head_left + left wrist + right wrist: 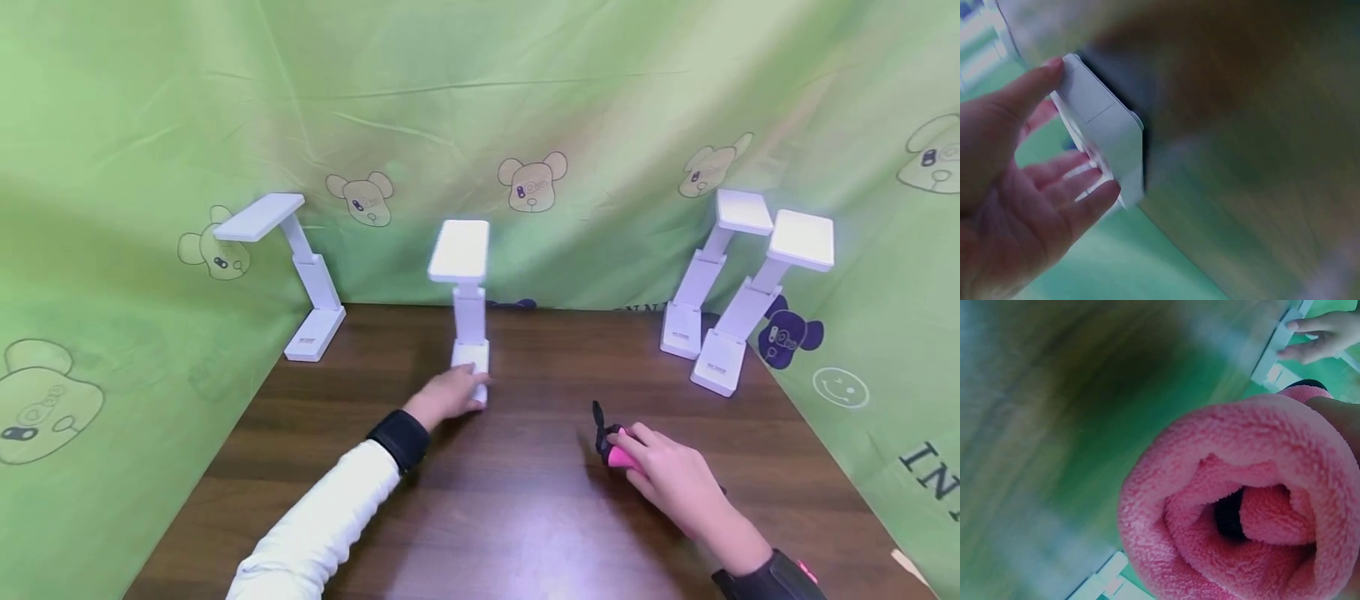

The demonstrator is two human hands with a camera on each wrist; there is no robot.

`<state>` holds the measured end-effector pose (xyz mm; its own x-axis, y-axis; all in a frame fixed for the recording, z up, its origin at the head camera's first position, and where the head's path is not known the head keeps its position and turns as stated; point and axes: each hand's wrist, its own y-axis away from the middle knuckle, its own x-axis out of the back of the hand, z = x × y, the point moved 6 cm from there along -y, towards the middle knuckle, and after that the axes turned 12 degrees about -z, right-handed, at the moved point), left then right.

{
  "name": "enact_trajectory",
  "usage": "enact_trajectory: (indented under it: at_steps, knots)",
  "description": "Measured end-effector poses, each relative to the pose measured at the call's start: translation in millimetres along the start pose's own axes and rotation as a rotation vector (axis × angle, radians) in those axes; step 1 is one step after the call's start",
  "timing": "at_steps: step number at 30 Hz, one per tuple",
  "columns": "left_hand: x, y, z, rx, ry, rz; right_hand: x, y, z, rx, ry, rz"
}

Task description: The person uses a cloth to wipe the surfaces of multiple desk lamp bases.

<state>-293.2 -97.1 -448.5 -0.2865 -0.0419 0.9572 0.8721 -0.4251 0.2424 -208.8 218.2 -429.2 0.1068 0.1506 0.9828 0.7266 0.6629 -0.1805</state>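
Note:
In the head view my left hand (448, 392) reaches to the middle lamp, a white folding desk lamp (470, 317) with its head lit, and grips the front of its base. The left wrist view has the thumb at one edge of the white base (1107, 125) and the fingers along the other. To the right, my right hand (675, 479) holds a rolled pink towel (621, 457) low over the table. A black strap (598, 417) sticks up from its far end. Seen end-on in the right wrist view, the plush roll (1210, 444) has a black piece inside its coil.
One white lamp (317, 283) stands at the back left. Two more lamps, one farther back (697, 279) and one nearer (750, 308), stand close together at the back right. Green printed cloth (450, 108) encloses the brown wooden table (510, 500) at back and sides.

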Motion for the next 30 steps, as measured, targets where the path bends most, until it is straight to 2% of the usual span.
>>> enact_trajectory:
  at_steps: [3, 6, 12, 16, 19, 22, 27, 30]
  knots:
    - [6.6, 5.8, -42.1, 0.06, 0.038, -0.018, -3, 3.1, 0, -0.004, 0.003, 0.0]
    - [9.5, 14.0, -78.3, 0.13, 0.062, -0.021, -7, 5.9, -1, 0.006, 0.004, 0.008]
    - [9.3, 33.2, -133.2, 0.254, 0.126, 0.01, -11, 5.4, -5, 0.004, -0.012, -0.012]
    - [10.4, 43.8, -159.9, 0.32, 0.146, 0.013, -11, 3.0, -8, 0.0, -0.022, -0.035]
    - [10.8, 53.1, -179.1, 0.385, 0.197, 0.03, -12, 1.5, -10, 0.001, -0.02, -0.034]
    - [10.0, 61.5, -194.6, 0.444, 0.201, 0.036, -13, 0.9, -13, 0.012, -0.017, -0.026]
    - [9.0, 71.9, -206.8, 0.489, 0.085, 0.032, -15, 2.2, -18, 0.027, -0.015, -0.025]
    - [10.7, 80.0, -211.7, 0.494, 0.013, 0.087, -14, 2.1, -19, 0.044, -0.011, -0.001]
